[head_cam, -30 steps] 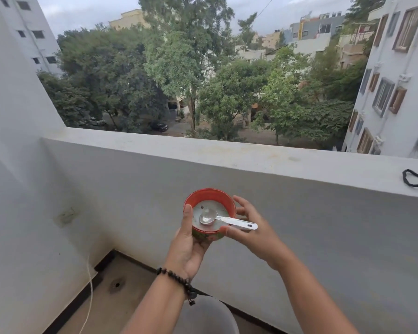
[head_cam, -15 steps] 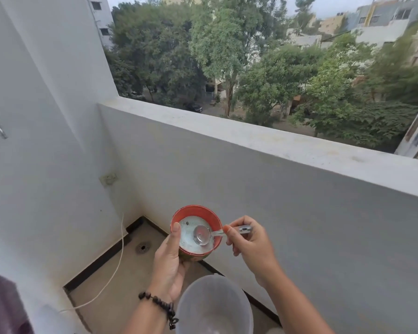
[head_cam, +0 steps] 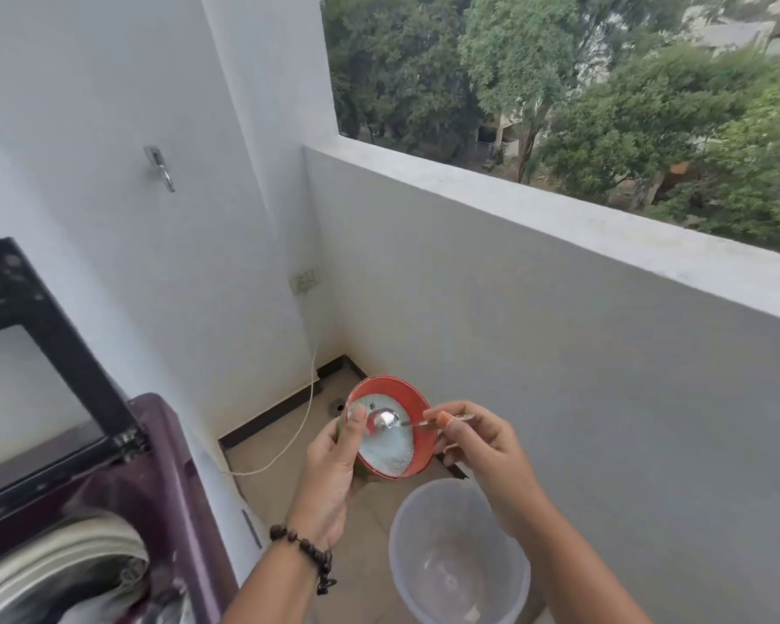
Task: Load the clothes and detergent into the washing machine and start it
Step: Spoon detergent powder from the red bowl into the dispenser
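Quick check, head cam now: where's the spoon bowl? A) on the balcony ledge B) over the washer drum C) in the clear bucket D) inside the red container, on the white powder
D: the spoon, pinched by its handle in the right hand, rests its bowl on the white powder inside the red container that the left hand grips.

Single head-worn wide-angle view, looking forward and steeply down into the balcony corner, close above the parapet wall (head_cam: pixel 559 353), washing machine (head_cam: pixel 109 511) at lower left of it, treetops beyond its ledge, edges bowed by the lens
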Demonstrator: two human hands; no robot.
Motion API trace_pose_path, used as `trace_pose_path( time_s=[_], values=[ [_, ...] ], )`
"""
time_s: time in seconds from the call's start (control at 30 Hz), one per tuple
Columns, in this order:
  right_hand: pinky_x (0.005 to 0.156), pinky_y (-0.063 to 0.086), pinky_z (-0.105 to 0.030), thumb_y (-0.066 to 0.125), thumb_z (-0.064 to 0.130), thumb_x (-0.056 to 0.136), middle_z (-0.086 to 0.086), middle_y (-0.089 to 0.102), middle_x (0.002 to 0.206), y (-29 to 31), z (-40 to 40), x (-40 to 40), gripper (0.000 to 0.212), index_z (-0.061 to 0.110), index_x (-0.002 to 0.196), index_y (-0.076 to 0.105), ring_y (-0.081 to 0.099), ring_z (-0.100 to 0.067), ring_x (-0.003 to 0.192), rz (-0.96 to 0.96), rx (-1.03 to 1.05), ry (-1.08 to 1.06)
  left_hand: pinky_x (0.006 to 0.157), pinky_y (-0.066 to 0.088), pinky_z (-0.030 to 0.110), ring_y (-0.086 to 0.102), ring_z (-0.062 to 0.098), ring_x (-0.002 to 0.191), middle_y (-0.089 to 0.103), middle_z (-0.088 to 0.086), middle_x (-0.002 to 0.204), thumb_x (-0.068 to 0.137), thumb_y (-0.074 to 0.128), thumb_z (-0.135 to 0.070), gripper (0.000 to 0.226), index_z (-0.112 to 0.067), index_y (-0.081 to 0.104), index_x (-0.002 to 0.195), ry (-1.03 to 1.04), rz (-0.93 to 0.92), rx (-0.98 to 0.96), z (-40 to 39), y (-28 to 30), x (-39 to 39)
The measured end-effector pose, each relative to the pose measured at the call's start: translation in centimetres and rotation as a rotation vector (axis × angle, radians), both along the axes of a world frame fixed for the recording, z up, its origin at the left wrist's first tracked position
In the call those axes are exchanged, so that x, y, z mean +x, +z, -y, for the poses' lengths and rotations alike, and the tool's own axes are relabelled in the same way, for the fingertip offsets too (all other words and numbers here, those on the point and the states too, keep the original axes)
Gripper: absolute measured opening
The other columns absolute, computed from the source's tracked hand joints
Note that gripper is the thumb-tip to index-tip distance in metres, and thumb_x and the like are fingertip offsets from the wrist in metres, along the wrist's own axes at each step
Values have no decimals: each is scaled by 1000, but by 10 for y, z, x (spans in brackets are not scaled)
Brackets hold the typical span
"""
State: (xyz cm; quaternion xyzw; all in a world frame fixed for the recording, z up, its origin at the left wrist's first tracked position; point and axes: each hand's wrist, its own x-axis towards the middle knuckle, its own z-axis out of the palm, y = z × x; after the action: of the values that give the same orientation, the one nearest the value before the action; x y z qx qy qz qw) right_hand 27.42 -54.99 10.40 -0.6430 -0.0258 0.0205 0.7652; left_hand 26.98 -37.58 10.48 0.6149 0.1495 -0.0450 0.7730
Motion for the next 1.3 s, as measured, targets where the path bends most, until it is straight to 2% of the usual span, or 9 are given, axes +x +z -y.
trace_pose_path(
  time_s=[0.13, 0.27, 0.37, 0.53, 0.73, 0.87, 1.07, 1.13, 1.3],
  values=[
    [62, 45, -21, 61, 20, 93, -4, 67, 80, -1, -20, -4, 15, 10, 95, 73, 57, -14, 71, 7, 13, 47, 68, 60, 38, 70, 26, 99, 74, 7, 107, 71, 70, -60, 61, -17, 67, 114, -3, 14, 122, -27, -1, -13],
    [62, 46, -20, 55, 9, 98, 3, 69, 79, -4, -36, -9, 20, 14, 95, 73, 59, -9, 70, -35, -26, 32, 69, 61, 39, 71, 23, 96, 74, 3, 102, 63, 74, -69, 65, -24, 68, 109, -10, 18, 231, -50, -1, -23],
    [62, 46, -21, 56, 10, 98, 6, 69, 77, -6, -48, -15, 19, 14, 96, 74, 58, -6, 68, -54, -63, 30, 67, 60, 37, 72, 22, 94, 75, 4, 101, 75, 72, -62, 55, -19, 68, 109, 0, 5, 204, -63, 0, -32],
    [63, 46, -22, 56, 14, 98, 4, 74, 82, -6, -72, -26, 17, 11, 100, 73, 58, -11, 71, -76, -76, 29, 63, 58, 35, 72, 20, 81, 74, 8, 96, 71, 67, -53, 55, -12, 68, 107, 94, -6, 127, -92, 4, -46],
    [60, 46, -21, 55, 12, 98, -1, 76, 86, -4, -115, -45, 18, 7, 100, 72, 58, -10, 69, -69, -73, 68, 66, 59, 36, 72, 24, 85, 73, 13, 103, 73, 66, -51, 55, -11, 66, 111, 129, 8, 92, -137, 7, -75],
    [64, 46, -26, 54, 12, 98, -5, 77, 90, -7, -151, -61, 19, 7, 100, 72, 59, -14, 71, -83, -77, 108, 87, 58, 43, 72, 20, 96, 76, 2, 103, 68, 69, -56, 57, -18, 67, 110, 142, -1, 127, -172, 6, -103],
    [68, 47, -32, 51, 12, 100, -10, 76, 93, -9, -211, -92, 22, 8, 98, 72, 58, -19, 74, -104, -37, 187, 96, 53, 40, 70, 11, 100, 76, -6, 102, 68, 68, -59, 60, -18, 68, 112, 220, -11, 154, -222, 5, -149],
    [68, 48, -32, 50, 12, 100, -12, 76, 94, -9, -230, -102, 23, 9, 97, 73, 59, -20, 74, -117, -7, 213, 93, 54, 36, 70, 9, 98, 76, -7, 100, 68, 67, -57, 58, -17, 69, 110, 256, -15, 149, -238, 5, -164],
    [62, 46, -29, 47, 7, 100, -19, 74, 85, -13, -268, -122, 26, 2, 90, 71, 58, -17, 64, -165, 39, 267, 76, 60, 39, 73, 21, 93, 76, 4, 99, 71, 67, -53, 57, -12, 68, 109, 359, -50, 88, -277, -2, -189]
  ],
)
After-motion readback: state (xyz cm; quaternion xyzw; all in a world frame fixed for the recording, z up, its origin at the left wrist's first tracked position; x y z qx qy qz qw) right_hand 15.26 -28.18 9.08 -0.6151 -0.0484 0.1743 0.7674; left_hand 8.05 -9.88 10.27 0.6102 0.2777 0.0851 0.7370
